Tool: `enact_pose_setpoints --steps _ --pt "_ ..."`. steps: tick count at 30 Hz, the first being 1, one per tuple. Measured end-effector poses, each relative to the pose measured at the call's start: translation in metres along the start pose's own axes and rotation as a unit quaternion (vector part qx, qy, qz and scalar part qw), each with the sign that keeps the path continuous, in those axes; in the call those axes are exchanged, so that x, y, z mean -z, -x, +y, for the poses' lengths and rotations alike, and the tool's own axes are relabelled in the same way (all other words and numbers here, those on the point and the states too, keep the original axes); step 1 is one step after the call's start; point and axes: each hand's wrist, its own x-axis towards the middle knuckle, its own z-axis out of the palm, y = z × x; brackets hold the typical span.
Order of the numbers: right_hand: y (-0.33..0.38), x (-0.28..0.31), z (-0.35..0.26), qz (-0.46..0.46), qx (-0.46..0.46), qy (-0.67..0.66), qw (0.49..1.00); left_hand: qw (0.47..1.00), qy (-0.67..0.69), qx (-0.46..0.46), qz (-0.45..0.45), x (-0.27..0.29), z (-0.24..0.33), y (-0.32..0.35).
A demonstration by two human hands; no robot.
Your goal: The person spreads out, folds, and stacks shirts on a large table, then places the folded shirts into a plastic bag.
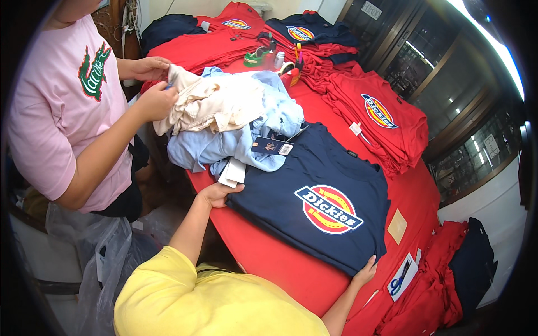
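A worker's left hand (pixel 217 194) and right hand (pixel 365 273) lay spread at opposite corners of a navy T-shirt (pixel 314 201) flat on the red table (pixel 280 263), fingertips tucked out of sight under its edges.

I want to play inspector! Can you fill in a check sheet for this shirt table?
Surface: red-covered table, mostly under clothes.
Job's things: navy T-shirt with round logo, lying flat.
Clutter: pale garment heap; red shirt stacks; blue-handled scissors; hang tags.
Grips: left hand on the navy shirt's upper-left edge; right hand on its lower corner; both flat, not clenched.
Cables: nothing seen.
Surroundings: person in pink top handling a cream garment; plastic bags on the floor.
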Motion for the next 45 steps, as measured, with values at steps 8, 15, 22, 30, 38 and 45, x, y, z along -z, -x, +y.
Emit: enact_pose_setpoints --steps 8,15,22,30,38,45 --pt "-0.008 0.006 0.014 0.001 -0.028 0.009 1.0 0.999 0.007 -0.014 0.031 -0.006 -0.006 -0.009" --pt "-0.004 0.023 -0.032 -0.079 -0.057 -0.015 0.995 0.998 -0.046 -0.035 0.016 -0.016 0.012 0.001" --pt "0.031 0.07 -0.025 -0.153 -0.163 0.045 0.974 0.725 -0.654 -0.022 0.214 -0.065 0.054 0.032" --pt "0.012 0.097 -0.13 0.015 0.062 -0.006 0.998 0.668 -0.713 -0.21 0.04 -0.2 0.074 0.064" --pt "-0.029 0.001 -0.182 0.066 0.319 0.12 0.938 0.506 -0.744 -0.434 0.041 -0.221 0.031 -0.072" --pt "-0.031 -0.062 -0.092 -0.082 0.201 0.223 0.95 0.412 -0.813 -0.402 0.091 -0.179 -0.024 -0.122"
